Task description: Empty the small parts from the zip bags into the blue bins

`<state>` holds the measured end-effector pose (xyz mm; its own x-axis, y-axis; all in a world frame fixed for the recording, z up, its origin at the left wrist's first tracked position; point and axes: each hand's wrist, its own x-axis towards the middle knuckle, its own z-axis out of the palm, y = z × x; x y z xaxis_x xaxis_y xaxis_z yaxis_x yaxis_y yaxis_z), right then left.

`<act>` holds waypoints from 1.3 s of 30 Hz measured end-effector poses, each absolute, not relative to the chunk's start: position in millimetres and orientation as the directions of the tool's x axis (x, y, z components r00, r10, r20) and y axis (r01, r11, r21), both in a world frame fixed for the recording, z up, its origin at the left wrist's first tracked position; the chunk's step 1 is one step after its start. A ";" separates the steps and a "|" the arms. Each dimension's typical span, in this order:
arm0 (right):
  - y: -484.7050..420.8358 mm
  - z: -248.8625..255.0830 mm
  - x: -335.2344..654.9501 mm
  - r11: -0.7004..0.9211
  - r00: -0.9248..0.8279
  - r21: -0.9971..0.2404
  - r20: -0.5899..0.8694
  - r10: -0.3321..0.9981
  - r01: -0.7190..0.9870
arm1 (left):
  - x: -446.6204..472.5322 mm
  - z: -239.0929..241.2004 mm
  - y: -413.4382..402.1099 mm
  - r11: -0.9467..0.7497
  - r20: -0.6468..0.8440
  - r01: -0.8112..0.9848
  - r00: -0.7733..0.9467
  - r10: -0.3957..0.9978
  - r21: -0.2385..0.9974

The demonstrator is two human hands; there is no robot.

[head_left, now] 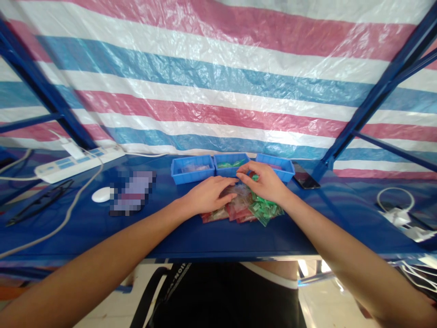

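Fanned toward the front edge of the table (191, 241), clear-and-red bags (239, 207) lie beside the left hand (212, 193), fingers parted, with green bags (266, 208) nearer the right hand (264, 181), whose curled fingers' hold I cannot tell.

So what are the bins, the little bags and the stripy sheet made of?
Bins: probably plastic, smooth, with thin molded-looking walls. Bags: likely thin plastic film, see-through and crinkly. Sheet: seems plastic, glossy, with bright glints along its wrinkles.
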<state>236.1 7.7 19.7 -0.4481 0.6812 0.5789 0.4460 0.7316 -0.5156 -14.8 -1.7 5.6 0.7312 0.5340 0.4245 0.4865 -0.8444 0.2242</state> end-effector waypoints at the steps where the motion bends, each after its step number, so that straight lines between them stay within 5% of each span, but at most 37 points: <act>1: 7.7 19.8 236.3 0.732 -0.442 -0.509 0.585 0.680 0.453 | -15.5 3.3 0.3 -0.830 0.408 0.506 0.724 0.556 0.234; 10: 5.4 24.1 236.2 0.707 -0.410 -0.542 0.577 0.706 0.455 | -19.5 12.1 2.6 -0.715 0.534 0.508 0.477 0.698 0.481; 17: 4.6 19.8 232.3 0.614 -0.479 -0.748 0.455 0.751 0.253 | -15.9 8.3 0.9 -0.658 0.517 0.294 0.434 0.738 0.693; 39: 10.1 13.5 230.7 0.524 -0.423 -0.838 0.424 0.801 0.152 | -13.5 12.3 -3.2 -0.646 0.517 0.296 0.411 0.751 0.703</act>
<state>230.7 10.1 13.5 -0.4233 0.8009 0.4236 0.1521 0.5237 -0.8382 -13.5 -3.2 12.3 0.4106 0.7508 0.5174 0.2955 -0.6464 0.7034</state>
